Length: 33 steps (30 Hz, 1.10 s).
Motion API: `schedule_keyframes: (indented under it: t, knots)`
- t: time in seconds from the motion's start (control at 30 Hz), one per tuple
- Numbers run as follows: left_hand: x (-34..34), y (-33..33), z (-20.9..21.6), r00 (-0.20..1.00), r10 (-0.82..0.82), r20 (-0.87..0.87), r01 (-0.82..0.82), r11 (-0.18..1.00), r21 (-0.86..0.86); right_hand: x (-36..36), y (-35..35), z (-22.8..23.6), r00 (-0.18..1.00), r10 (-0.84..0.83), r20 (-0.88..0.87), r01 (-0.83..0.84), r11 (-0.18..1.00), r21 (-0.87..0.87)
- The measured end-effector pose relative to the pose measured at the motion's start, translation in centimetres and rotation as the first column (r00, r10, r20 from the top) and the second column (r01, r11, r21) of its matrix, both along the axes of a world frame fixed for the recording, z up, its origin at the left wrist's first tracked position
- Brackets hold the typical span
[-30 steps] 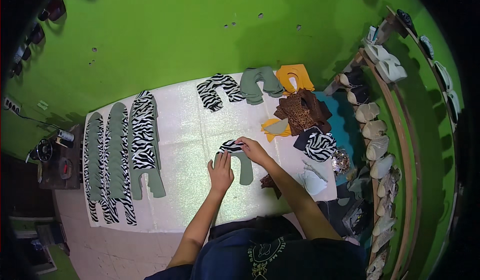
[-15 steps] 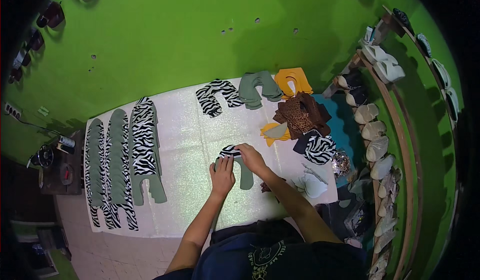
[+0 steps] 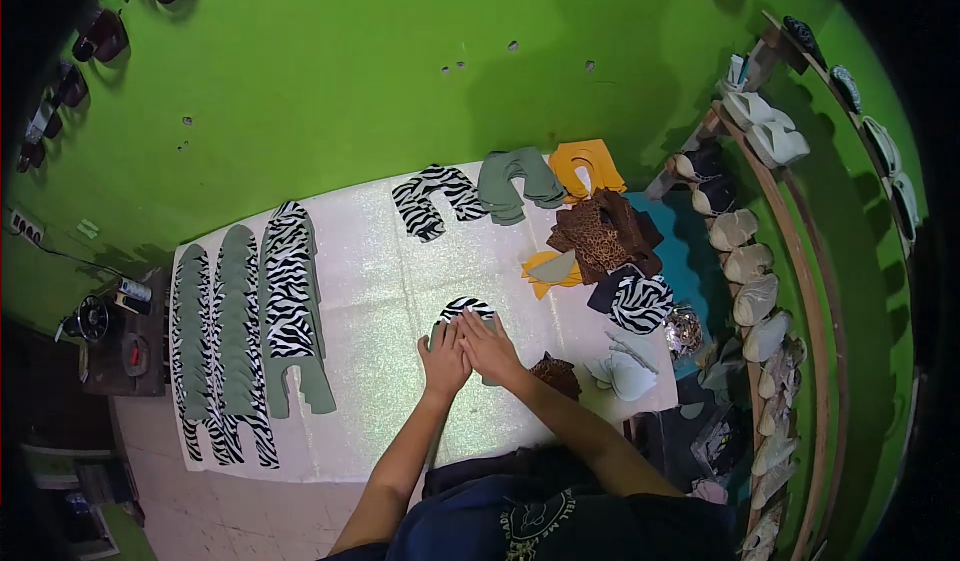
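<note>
On the white table in front of me lies an arched green cut piece with a zebra-print piece over its curved top. My left hand rests flat on the left part, fingers stretched out. Close beside it, fingertips almost meeting the left ones, my right hand presses on the zebra print with its fingers extended. Both hands cover most of the green piece. A single zebra-print arch lies farther off, next to a stack of green arches and yellow arches.
Long overlapping rows of green and zebra-print pieces cover the table's left side. On the right are brown leopard-print pieces, a zebra-print bundle and pale cut pieces. Wooden racks with shoe uppers stand at the right.
My right hand has moved from the arch's upper right edge down and left, next to my left hand. It now covers much of the green leg. My left hand has barely moved.
</note>
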<state>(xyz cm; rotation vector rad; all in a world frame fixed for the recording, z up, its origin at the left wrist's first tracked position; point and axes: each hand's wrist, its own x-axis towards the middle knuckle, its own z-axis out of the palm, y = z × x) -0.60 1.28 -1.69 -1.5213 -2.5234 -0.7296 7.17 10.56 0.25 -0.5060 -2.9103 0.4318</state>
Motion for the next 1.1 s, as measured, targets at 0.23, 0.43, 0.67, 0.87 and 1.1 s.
schedule_keyframes:
  t: [0.23, 0.43, 0.67, 0.87, 1.1]
  knots:
    - [0.1, 0.0, 0.8, 1.000, 0.021, -0.003, -0.021, 0.999, -0.024, 0.5, -0.2, -0.8, 0.995, -0.081, 0.061, 0.072, 0.988, 0.136]
    - [0.2, -0.3, 1.2, 1.000, 0.024, 0.020, -0.024, 0.999, -0.029, 1.9, 0.7, -0.8, 0.983, -0.186, -0.001, 0.185, 0.976, 0.112]
    - [0.3, -0.1, 1.3, 0.999, 0.035, 0.015, -0.035, 0.999, -0.019, 0.8, 0.4, -0.2, 0.985, -0.168, 0.038, 0.165, 0.984, 0.073]
    - [0.2, -0.1, 0.4, 0.998, 0.020, 0.053, -0.020, 1.000, 0.009, -1.7, 0.6, 0.4, 0.999, 0.005, 0.039, -0.003, 0.999, -0.046]
    - [0.1, -0.3, 0.4, 0.998, 0.004, 0.062, 0.000, 0.997, -0.071, -2.4, 1.2, 0.2, 0.995, -0.032, 0.100, 0.035, 0.999, -0.034]
